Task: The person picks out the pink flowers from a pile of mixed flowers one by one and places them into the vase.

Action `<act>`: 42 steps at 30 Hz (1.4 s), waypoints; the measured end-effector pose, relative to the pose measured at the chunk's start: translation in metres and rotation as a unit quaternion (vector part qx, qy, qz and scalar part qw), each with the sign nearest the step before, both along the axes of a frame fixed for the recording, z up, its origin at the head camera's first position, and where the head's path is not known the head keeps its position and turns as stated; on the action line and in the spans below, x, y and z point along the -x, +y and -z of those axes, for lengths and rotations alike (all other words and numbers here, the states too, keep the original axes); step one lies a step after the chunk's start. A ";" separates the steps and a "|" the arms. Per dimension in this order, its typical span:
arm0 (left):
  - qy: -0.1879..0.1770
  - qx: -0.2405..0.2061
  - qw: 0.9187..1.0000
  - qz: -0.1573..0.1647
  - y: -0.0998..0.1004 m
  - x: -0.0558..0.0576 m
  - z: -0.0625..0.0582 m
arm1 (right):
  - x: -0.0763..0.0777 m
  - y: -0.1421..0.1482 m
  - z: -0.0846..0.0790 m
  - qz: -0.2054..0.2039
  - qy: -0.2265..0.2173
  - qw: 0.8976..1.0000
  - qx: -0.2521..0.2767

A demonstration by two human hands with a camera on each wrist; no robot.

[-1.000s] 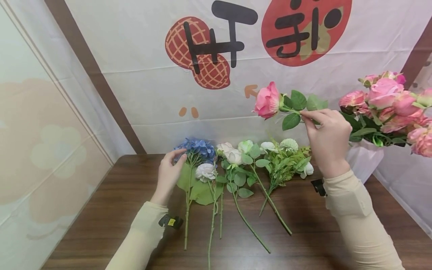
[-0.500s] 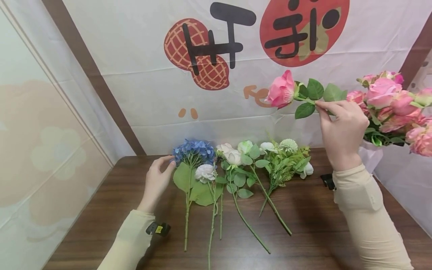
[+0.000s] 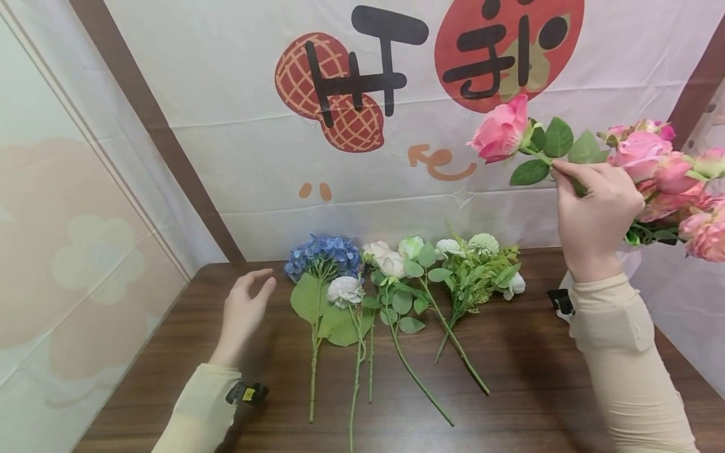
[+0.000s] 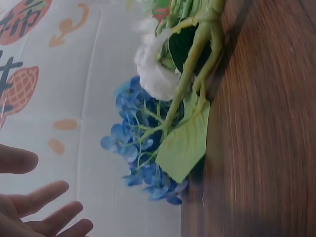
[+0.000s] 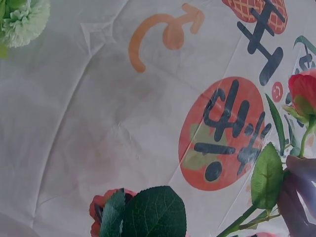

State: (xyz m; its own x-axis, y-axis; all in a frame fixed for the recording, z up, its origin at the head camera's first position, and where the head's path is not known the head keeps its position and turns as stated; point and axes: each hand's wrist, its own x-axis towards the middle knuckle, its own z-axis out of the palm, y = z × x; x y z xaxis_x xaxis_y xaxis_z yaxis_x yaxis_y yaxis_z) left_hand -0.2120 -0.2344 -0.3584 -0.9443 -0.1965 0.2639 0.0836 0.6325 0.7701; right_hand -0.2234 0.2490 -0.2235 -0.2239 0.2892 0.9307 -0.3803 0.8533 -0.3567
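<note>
My right hand (image 3: 600, 211) pinches the green stem of a pink rose (image 3: 501, 131) between thumb and fingertips, with the bloom pointing left and leaves around the grip. In the right wrist view the rose (image 5: 302, 94) and pinching fingers (image 5: 300, 190) show at the right edge. My left hand (image 3: 246, 311) holds nothing and is apart from the blue hydrangea (image 3: 324, 257), just to its left above the table. Its fingers (image 4: 49, 197) are loosely spread in the left wrist view, where the hydrangea (image 4: 131, 138) fills the middle.
On the brown table (image 3: 408, 402) lie a white flower (image 3: 343, 291), pale roses (image 3: 391, 261), a green pompon flower (image 3: 484, 244) and leafy sprigs (image 3: 470, 286). Pink roses (image 3: 642, 151) stand in a whitish vase (image 3: 629, 261) at right, partly behind my right hand. A printed cloth (image 3: 238, 163) hangs behind.
My right hand has moved right and up with the pink rose, toward the vase of roses. My left hand has drawn back left and down, away from the hydrangea.
</note>
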 end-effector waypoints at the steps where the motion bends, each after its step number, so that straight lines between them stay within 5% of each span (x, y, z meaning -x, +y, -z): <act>1: -0.001 0.002 1.000 -0.002 -0.002 -0.001 0.000 | 0.000 0.001 -0.001 0.003 0.003 1.000 0.004; 18: -0.010 0.000 1.000 -0.017 -0.008 -0.002 -0.003 | 0.010 0.014 0.001 0.038 -0.001 0.999 0.024; 35: -0.011 0.002 1.000 -0.020 -0.009 -0.001 -0.004 | 0.000 0.028 -0.017 0.111 -0.084 0.989 0.056; 42: -0.014 0.002 1.000 -0.022 -0.009 -0.002 -0.005 | 0.002 0.033 -0.012 0.119 -0.034 0.992 0.033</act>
